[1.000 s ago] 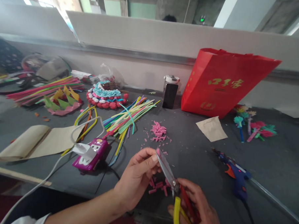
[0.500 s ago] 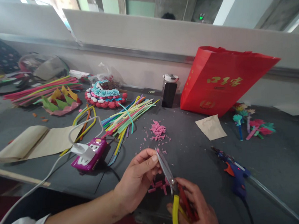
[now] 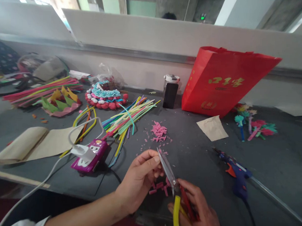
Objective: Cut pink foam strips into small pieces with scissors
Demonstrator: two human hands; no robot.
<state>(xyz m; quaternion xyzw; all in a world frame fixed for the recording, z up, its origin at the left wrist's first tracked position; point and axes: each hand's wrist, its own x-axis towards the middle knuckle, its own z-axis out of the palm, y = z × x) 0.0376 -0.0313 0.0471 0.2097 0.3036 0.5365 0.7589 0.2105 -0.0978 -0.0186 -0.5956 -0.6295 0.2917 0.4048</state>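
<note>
My right hand [image 3: 198, 208] grips scissors [image 3: 169, 170] with yellow and red handles, their blades pointing up and to the left. Close to the blade tips, the thumb and fingers of my left hand [image 3: 144, 174] are pinched together. Whatever lies between them is too small and too hidden to name. Below the blades, partly covered by my hands, are several short pink tube pieces [image 3: 159, 185]. Beyond my fingers lies a heap of cut pink pieces [image 3: 159, 131] with tiny scraps scattered around it.
A glue gun [image 3: 238, 173] lies at right, trailing its cord. Coloured strips [image 3: 133, 117], a purple power socket [image 3: 90, 157] and a brown paper roll [image 3: 37, 143] are at left. Behind stand a red bag [image 3: 217, 86], a phone [image 3: 170, 96] and flower-trimmed headbands [image 3: 105, 96].
Both hands and the scissors hold almost the same position. The whole view has shifted very slightly.
</note>
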